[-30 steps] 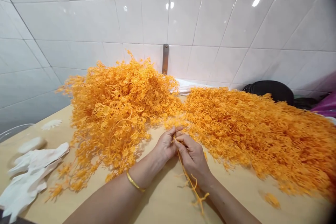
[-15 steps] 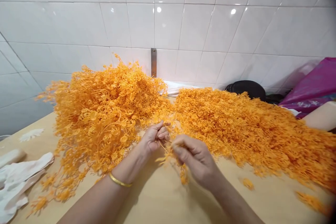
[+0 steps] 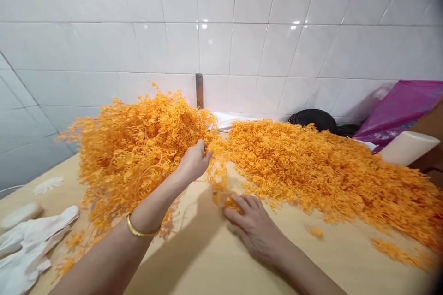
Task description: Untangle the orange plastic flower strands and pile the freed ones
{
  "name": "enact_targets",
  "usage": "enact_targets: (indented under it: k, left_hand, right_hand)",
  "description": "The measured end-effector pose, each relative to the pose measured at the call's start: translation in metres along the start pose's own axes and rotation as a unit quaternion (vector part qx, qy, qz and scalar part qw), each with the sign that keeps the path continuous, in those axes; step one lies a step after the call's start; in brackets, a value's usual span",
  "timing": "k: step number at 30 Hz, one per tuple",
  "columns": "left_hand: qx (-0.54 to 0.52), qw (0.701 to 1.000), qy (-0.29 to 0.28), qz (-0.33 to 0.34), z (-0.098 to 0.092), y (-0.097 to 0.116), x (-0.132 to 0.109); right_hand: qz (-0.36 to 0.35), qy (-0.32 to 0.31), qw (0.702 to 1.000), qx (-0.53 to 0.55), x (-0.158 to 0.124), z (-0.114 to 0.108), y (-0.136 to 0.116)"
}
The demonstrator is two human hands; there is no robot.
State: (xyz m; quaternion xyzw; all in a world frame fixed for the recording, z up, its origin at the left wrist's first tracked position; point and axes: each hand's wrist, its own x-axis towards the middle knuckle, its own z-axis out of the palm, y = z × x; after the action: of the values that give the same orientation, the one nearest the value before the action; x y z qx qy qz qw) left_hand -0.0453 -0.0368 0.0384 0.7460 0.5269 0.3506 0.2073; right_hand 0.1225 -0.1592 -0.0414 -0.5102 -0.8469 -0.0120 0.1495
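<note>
We can't see the fingertips of the left hand (image 3: 194,162): they sink into the orange tangle (image 3: 138,156) at centre left. Below it, the small orange clump (image 3: 226,202) at the right hand (image 3: 254,229) is too blurred for us to tell if it is gripped. The heap partly hides a black object (image 3: 313,120) at right, the right edge cuts off a magenta plastic sheet (image 3: 398,110), and the lower left corner cuts off a white cloth (image 3: 31,253).

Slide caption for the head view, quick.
Left hand reaches into orange artificial sprigs; right hand touches a small tuft on the tan table.
</note>
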Motion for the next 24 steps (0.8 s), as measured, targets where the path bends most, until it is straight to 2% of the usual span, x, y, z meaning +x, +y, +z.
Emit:
enact_targets:
  k: [1, 3, 6, 9, 11, 15, 17, 20, 24]
  left_hand:
    - [0.007, 0.999, 0.030, 0.025, -0.005, 0.005, 0.002]
    - [-0.029, 0.997, 0.049, 0.053, -0.013, 0.013, 0.006]
    - [-0.146, 0.989, -0.008, 0.026, -0.011, 0.020, 0.009]
    - [-0.271, 0.954, -0.115, -0.055, 0.003, 0.019, 0.011]
    - [-0.330, 0.923, -0.175, -0.096, 0.014, 0.015, 0.012]
    - [-0.378, 0.883, -0.242, -0.136, 0.029, 0.001, 0.011]
    - [-0.384, 0.877, -0.252, -0.143, 0.035, -0.008, 0.010]
    - [-0.386, 0.871, -0.256, -0.161, 0.044, -0.020, 0.009]
    - [-0.412, 0.857, -0.255, -0.176, 0.055, -0.031, 0.006]
  right_hand:
    - [0.014, 0.016, 0.999, -0.044, 0.002, 0.004, 0.009]
    - [0.070, 0.047, 0.989, -0.122, 0.004, 0.007, 0.031]
    - [0.149, 0.077, 0.976, -0.141, 0.003, 0.001, 0.059]
    - [0.172, 0.099, 0.979, -0.033, 0.004, -0.013, 0.071]
    - [0.182, 0.151, 0.970, 0.063, 0.010, -0.025, 0.072]
    - [0.232, 0.315, 0.898, 0.202, 0.032, -0.049, 0.063]
    - [0.226, 0.362, 0.871, 0.244, 0.047, -0.057, 0.055]
    - [0.194, 0.351, 0.865, 0.302, 0.070, -0.056, 0.046]
    - [0.214, 0.241, 0.864, 0.388, 0.086, -0.032, 0.046]
